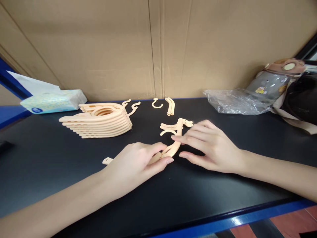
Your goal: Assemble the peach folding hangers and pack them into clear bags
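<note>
My left hand (138, 163) pinches the near end of a peach plastic hanger piece (170, 149) that lies on the black table (74, 172). My right hand (210, 148) rests beside it, fingertips touching the same piece near its middle. The piece's far end (180, 125) overlaps a few loose curved peach parts (168, 129). One end of the piece (107, 161) sticks out left of my left wrist.
A stack of several assembled peach hangers (99, 120) lies at the left. A loose hook (156, 104) and curved bars (170, 105) sit near the cardboard wall (158, 49). A tissue pack (53, 99) is far left; a clear plastic bag (235, 102) and bottle (274, 82) are at right.
</note>
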Motion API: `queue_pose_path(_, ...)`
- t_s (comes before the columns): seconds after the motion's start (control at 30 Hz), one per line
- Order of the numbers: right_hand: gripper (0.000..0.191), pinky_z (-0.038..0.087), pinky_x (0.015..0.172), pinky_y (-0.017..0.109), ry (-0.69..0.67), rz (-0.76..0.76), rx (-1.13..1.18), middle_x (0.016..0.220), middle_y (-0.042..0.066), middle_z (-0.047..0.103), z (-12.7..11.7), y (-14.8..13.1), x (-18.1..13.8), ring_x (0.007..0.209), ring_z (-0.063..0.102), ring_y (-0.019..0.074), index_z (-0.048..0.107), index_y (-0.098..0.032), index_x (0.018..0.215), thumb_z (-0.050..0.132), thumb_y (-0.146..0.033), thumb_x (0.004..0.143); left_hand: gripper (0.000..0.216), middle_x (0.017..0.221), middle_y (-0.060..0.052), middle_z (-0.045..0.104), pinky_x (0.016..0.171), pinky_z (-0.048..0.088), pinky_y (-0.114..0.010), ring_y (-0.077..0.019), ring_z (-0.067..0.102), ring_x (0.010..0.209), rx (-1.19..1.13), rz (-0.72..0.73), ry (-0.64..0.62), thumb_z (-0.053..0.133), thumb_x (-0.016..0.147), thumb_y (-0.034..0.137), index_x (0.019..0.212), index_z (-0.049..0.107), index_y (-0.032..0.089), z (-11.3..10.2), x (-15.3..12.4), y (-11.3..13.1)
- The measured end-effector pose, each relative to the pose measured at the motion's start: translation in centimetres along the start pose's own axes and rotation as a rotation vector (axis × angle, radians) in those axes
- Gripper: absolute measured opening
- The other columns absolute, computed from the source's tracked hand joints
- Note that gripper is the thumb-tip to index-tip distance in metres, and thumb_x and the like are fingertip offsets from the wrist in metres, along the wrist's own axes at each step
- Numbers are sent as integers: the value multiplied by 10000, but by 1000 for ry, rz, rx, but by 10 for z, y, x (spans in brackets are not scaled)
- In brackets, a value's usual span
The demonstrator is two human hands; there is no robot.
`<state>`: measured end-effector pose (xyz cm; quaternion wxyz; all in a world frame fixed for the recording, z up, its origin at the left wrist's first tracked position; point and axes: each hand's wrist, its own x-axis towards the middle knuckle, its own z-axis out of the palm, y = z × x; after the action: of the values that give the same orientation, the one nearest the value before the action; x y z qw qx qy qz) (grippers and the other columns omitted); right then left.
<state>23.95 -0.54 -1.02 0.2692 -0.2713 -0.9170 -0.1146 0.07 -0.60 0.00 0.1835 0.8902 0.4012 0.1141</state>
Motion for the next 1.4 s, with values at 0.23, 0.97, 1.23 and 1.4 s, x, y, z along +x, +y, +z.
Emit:
queue_pose_path(0.23,272,419,785,353,-23,47,65,977,75,736,-2,0,0,892,640,189,658,-150,1132,522,-312,962,293,587,45,560,466,282,-204,-97,487,471,83,157,56,491,960,432,1013,658,197,3,-4,0)
queue_pose_path(0.97,205,389,692,294,-107,215,-5,843,25,626,-3,10,-1,736,541,164,547,-181,936,491,-40,798,206,786,-10,623,586,401,-288,-162,538,733,324,443,184,481,980,268,998,656,162,2,-6,-4)
queue_pose_path(1.23,244,397,740,317,-260,179,18,885,17,632,-8,17,-2,809,549,179,587,-187,993,479,-33,838,204,970,-43,628,677,449,-274,-167,545,854,269,455,179,465,964,183,1065,642,176,3,-2,-8)
queue_pose_path(1.4,247,416,758,320,-317,134,33,976,42,623,-10,19,-2,832,552,178,601,-177,1057,453,-55,900,252,1035,-47,639,781,471,-291,-174,546,930,249,471,162,454,971,150,1174,602,163,4,-1,-8)
